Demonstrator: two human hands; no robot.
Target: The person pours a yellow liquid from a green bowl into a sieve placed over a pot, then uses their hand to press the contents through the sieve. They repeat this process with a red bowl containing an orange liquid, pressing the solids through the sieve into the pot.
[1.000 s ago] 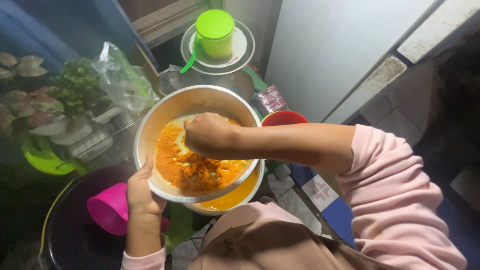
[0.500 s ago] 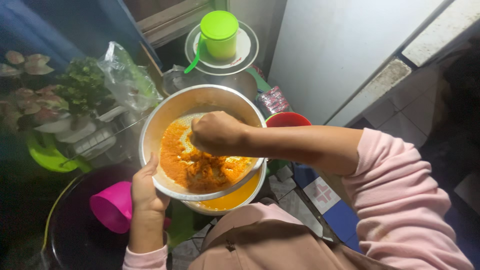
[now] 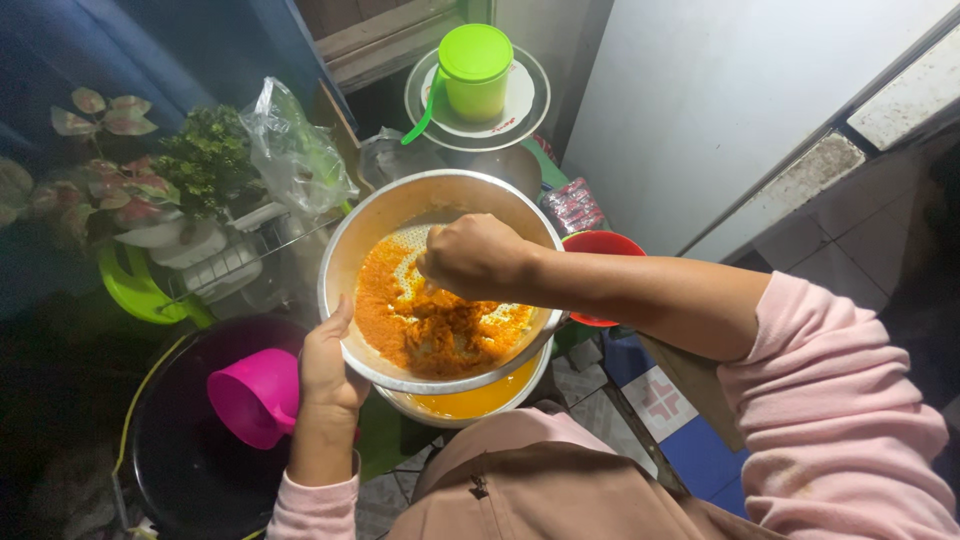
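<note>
While the head view looks straight down, this is how it all sits around the two hands:

Left hand: the left hand [image 3: 328,372] is curled round the near-left rim of a metal strainer bowl [image 3: 372,225], thumb up on the edge, fingers underneath, so a firm hold on the rim.

Right hand: the right hand [image 3: 474,255] is bunched into a loose fist inside the strainer, knuckles up, pressing down on the orange pulp [image 3: 425,330]. Can't tell if anything is actually pinched inside the fist, the fingertips are hidden.

Pulp: wet, grainy, orange, spread over the perforated bottom right under and just in front of the right fist, thickest on the side nearest the left thumb.

Under the grip: a pale bowl [image 3: 480,400] sits directly below the strainer, holding orange liquid that shows past the near rim.

Left of the left hand: a pink plastic scoop [image 3: 255,395] just beside the wrist, resting in a dark round basin [image 3: 180,470].

Beyond the right fist: a red bowl [image 3: 600,245] peeks out behind the forearm, touching nothing I can see.

Far side of the strainer: a green lidded cup [image 3: 476,70] on a white plate [image 3: 525,100], well apart from both hands.

Off past the left hand: a crumpled clear plastic bag [image 3: 290,150], leafy potted plants [image 3: 205,160] and a green container [image 3: 145,295].

Sleeves: pink on both arms [image 3: 840,420].
</note>
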